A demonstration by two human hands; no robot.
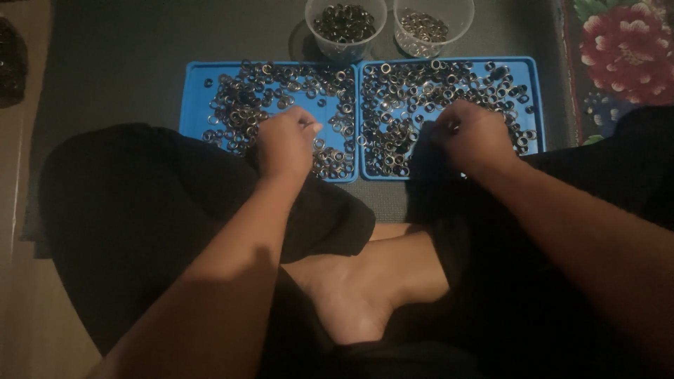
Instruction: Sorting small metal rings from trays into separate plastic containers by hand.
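While the left hand (284, 144) curls loosely over small metal rings (239, 105) in the left blue tray (193, 98) at upper centre, the right hand (472, 133) pinches rings in the right blue tray (533, 84); two clear cups (344, 28) stand above, both holding rings.

Worn on the head, looking steeply down and forward from close over crossed legs at 2 blue trays (198, 91) and 2 clear cups (345, 48) on a dark mat (112, 63).
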